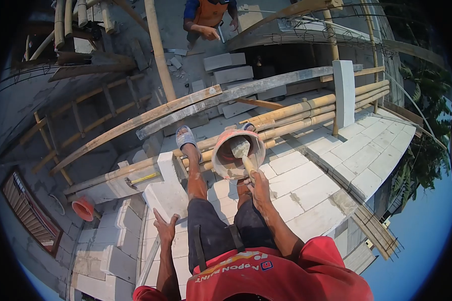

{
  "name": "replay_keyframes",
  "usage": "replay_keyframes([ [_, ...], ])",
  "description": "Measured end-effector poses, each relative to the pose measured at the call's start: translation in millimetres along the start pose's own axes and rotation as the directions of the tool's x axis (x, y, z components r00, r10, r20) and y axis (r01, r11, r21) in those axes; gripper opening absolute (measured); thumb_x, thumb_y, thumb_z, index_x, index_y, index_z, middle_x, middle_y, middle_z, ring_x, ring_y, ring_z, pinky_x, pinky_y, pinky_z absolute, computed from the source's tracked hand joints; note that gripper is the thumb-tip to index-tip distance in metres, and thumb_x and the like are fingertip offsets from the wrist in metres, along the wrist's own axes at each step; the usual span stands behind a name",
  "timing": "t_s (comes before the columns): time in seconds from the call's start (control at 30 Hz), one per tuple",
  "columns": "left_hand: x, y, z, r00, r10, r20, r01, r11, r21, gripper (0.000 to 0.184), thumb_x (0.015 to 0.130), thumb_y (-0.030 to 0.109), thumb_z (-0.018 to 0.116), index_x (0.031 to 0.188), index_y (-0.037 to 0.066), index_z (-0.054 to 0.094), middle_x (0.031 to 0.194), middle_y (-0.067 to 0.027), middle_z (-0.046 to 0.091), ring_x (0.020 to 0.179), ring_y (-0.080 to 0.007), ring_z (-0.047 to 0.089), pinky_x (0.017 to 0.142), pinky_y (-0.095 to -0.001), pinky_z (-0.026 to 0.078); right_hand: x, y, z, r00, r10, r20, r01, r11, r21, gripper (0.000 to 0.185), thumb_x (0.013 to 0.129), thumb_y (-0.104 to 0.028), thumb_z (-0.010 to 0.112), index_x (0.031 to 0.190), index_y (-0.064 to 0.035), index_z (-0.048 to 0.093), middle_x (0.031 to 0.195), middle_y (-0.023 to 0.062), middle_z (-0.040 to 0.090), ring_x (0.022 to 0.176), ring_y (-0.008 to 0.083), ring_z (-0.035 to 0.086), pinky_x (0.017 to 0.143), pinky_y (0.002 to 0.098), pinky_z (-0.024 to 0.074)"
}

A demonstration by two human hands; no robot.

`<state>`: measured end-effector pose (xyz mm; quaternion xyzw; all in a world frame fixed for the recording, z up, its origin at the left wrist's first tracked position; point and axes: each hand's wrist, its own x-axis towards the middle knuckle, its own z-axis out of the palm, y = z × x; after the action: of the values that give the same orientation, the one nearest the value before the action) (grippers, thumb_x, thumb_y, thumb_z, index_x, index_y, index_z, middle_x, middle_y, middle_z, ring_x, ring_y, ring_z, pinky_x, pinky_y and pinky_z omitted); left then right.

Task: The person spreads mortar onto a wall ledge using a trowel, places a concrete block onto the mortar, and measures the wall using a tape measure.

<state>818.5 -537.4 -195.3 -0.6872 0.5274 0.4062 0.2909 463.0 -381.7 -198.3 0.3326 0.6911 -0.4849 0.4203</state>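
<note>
My right hand (258,190) is wrapped around the light handle of a trowel (240,147). Its mortar-smeared blade is over or inside the orange-red bucket (219,163), just beyond my knees; I cannot tell whether the blade touches the inside. My left hand (165,228) is open with thumb and fingers apart, close to the lower edge of a white lightweight block (165,200). Whether the fingertips touch that block is unclear. My sandaled feet are by the bamboo poles (296,113), one foot partly hidden behind the bucket.
White block walls (301,183) lie beneath and beside me. Wooden planks (266,85) and bamboo span the drop ahead. A hammer-like yellow-handled tool (144,178) rests on a ledge; another red bucket (83,209) stands left. Below, a person (211,20) holds a tool near stacked blocks (231,74).
</note>
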Motion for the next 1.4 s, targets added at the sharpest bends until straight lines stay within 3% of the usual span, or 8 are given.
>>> replay_keyframes([
  [0.2, -1, 7, 0, 1.000, -0.002, 0.020, 0.002, 1.000, 0.001, 0.116, 0.080, 0.047, 0.077, 0.163, 0.013, 0.003, 0.136, -0.0428, 0.033, 0.126, -0.0544, 0.045, 0.108, -0.0535, 0.038, -1, 7, -12, 0.998, 0.069, -0.011, -0.068, 0.994, 0.082, 0.035, 0.096, -0.030, 0.057, 0.118, -0.0036, 0.059, 0.095, 0.0062, 0.061, 0.079, 0.0135, 0.062, 0.075, 0.0286, 0.0522],
  [0.6, 1, 8, 2, 0.999, 0.033, 0.006, -0.033, 0.999, 0.035, 0.116, 0.079, 0.044, 0.079, 0.162, 0.013, 0.005, 0.136, -0.0442, 0.033, 0.126, -0.0564, 0.044, 0.108, -0.0541, 0.038, -4, 12, -19, 0.997, 0.080, 0.011, -0.080, 0.997, 0.014, 0.039, 0.095, -0.029, 0.057, 0.126, -0.0053, 0.058, 0.100, 0.0034, 0.061, 0.080, 0.0112, 0.060, 0.078, 0.0280, 0.0493],
  [0.97, 3, 7, -1, 0.999, 0.037, 0.010, -0.037, 0.999, 0.031, 0.118, 0.078, 0.045, 0.080, 0.162, 0.014, 0.005, 0.133, -0.0436, 0.035, 0.123, -0.0572, 0.046, 0.106, -0.0559, 0.040, -15, -1, -8, 0.998, 0.067, -0.003, -0.067, 0.998, -0.006, 0.038, 0.095, -0.030, 0.056, 0.123, -0.0041, 0.059, 0.092, 0.0047, 0.062, 0.079, 0.0126, 0.061, 0.076, 0.0285, 0.0492],
  [1.2, -1, 3, -4, 1.000, 0.005, 0.015, -0.004, 0.999, -0.054, 0.117, 0.079, 0.054, 0.077, 0.162, 0.015, 0.004, 0.136, -0.0418, 0.034, 0.127, -0.0575, 0.043, 0.107, -0.0572, 0.039, -23, -10, 5, 0.999, 0.041, 0.001, -0.041, 0.996, -0.074, 0.032, 0.095, -0.031, 0.059, 0.112, -0.0040, 0.060, 0.084, 0.0049, 0.061, 0.079, 0.0160, 0.064, 0.078, 0.0303, 0.0500],
  [1.27, 0, 2, -8, 0.998, -0.046, 0.042, 0.048, 0.997, -0.061, 0.116, 0.080, 0.056, 0.075, 0.162, 0.016, 0.005, 0.140, -0.0469, 0.029, 0.133, -0.0595, 0.036, 0.109, -0.0574, 0.036, -22, -8, 3, 0.997, 0.079, -0.009, -0.080, 0.994, -0.078, 0.035, 0.097, -0.030, 0.056, 0.120, -0.0028, 0.058, 0.087, 0.0067, 0.062, 0.082, 0.0165, 0.063, 0.076, 0.0284, 0.0497],
  [1.4, 5, -18, -5, 0.999, -0.041, -0.006, 0.040, 0.986, -0.162, 0.116, 0.079, 0.056, 0.075, 0.162, 0.016, 0.005, 0.141, -0.0480, 0.029, 0.129, -0.0590, 0.043, 0.108, -0.0551, 0.039, -15, -4, -5, 0.997, 0.074, -0.010, -0.075, 0.988, -0.134, 0.035, 0.096, -0.028, 0.057, 0.120, -0.0024, 0.058, 0.084, 0.0078, 0.064, 0.078, 0.0171, 0.065, 0.074, 0.0289, 0.0509],
])
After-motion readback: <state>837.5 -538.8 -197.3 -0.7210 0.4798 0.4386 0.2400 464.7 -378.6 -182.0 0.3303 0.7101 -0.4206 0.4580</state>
